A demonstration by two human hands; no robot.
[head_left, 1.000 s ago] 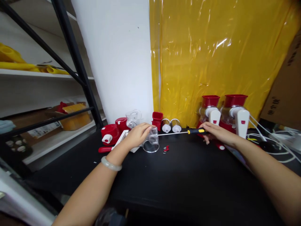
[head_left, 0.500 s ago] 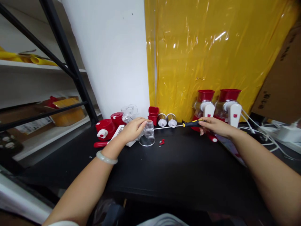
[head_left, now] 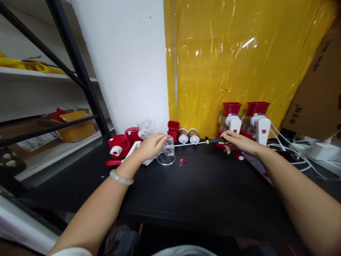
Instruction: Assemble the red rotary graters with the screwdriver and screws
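Observation:
A clear plastic housing (head_left: 166,156) rests on the black table, and my left hand (head_left: 152,145) grips its upper part. My right hand (head_left: 237,141) is closed on the black-and-yellow handle of a long screwdriver (head_left: 213,141). The screwdriver lies nearly level, its shaft pointing left with the tip at the clear housing. Exactly what the tip touches I cannot make out. Just right of the housing lie small red pieces (head_left: 183,160) with tiny metal bits. Under my left wrist is a white part with a red handle (head_left: 114,163).
Red bases (head_left: 118,145), a second clear housing (head_left: 146,127), a red hopper (head_left: 173,130) and metal drums (head_left: 193,136) line the back. Two assembled red-and-white graters (head_left: 259,119) stand at the right, near white cables (head_left: 290,151) and a tablet-like slab (head_left: 258,167). The black table (head_left: 202,199) spans the front.
My right hand's fingers have shifted on the screwdriver handle, which looks slightly turned. My left hand and the clear housing stay in place. The view has shifted slightly.

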